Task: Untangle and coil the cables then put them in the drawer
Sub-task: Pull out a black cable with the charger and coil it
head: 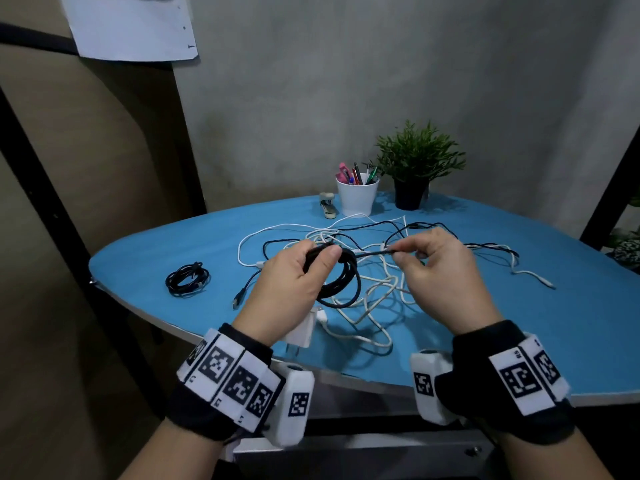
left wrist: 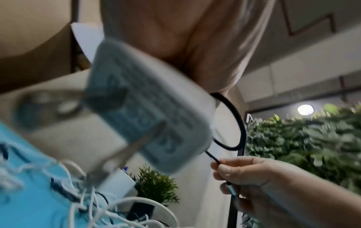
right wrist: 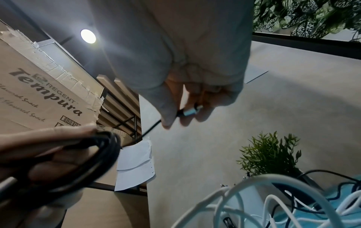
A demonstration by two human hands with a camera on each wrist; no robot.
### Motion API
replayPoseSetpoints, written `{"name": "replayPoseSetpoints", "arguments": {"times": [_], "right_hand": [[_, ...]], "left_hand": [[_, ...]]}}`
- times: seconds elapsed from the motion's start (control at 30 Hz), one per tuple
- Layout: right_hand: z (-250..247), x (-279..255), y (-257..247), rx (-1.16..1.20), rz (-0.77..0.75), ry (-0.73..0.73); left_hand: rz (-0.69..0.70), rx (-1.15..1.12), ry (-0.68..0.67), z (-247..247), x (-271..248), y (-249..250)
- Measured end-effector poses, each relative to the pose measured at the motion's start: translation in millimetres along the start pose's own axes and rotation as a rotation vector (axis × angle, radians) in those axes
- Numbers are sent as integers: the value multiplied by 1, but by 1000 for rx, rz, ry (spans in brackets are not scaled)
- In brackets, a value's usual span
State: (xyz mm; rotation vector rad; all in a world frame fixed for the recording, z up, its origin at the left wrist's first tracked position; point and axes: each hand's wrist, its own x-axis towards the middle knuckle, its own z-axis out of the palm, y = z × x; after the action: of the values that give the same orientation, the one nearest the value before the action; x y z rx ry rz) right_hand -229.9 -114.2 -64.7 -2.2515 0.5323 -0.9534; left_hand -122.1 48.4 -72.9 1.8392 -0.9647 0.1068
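My left hand [head: 304, 268] grips a black cable coil [head: 341, 285] above the blue table [head: 156, 244]; the coil hangs in loops below my fingers. My right hand [head: 408, 254] pinches that cable's free end, and its silver plug [right wrist: 192, 111] shows between thumb and fingers in the right wrist view. The short stretch of black cable [head: 370, 252] runs taut between both hands. Under them lies a tangle of white cables [head: 377, 292] and black cables [head: 429, 226]. A white charger block [head: 303, 329] sits by my left wrist, blurred and close in the left wrist view [left wrist: 144, 108].
A finished black coil [head: 187, 279] lies at the table's left. A white pen cup [head: 357, 195], a stapler [head: 327, 205] and a potted plant [head: 417, 164] stand at the back. A metal drawer front [head: 363, 455] shows below the table edge.
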Motion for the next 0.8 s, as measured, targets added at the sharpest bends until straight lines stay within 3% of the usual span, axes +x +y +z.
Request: {"name": "replayPoseSetpoints", "arguments": {"times": [0.1, 0.27, 0.37, 0.47, 0.63, 0.8], "right_hand": [[3, -3, -2, -13, 61, -67], [12, -9, -7, 565, 307, -251], [12, -11, -14, 790, 341, -371], [14, -13, -19, 817, 319, -436], [24, -15, -22, 868, 342, -402], [29, -15, -22, 884, 297, -213]], "left_hand": [[8, 152, 40, -1, 2, -1], [12, 244, 149, 0, 6, -7], [28, 275, 172, 2, 8, -10], [34, 265, 203, 5, 7, -9], [60, 202, 211, 16, 4, -3], [58, 0, 163, 23, -3, -1]]}}
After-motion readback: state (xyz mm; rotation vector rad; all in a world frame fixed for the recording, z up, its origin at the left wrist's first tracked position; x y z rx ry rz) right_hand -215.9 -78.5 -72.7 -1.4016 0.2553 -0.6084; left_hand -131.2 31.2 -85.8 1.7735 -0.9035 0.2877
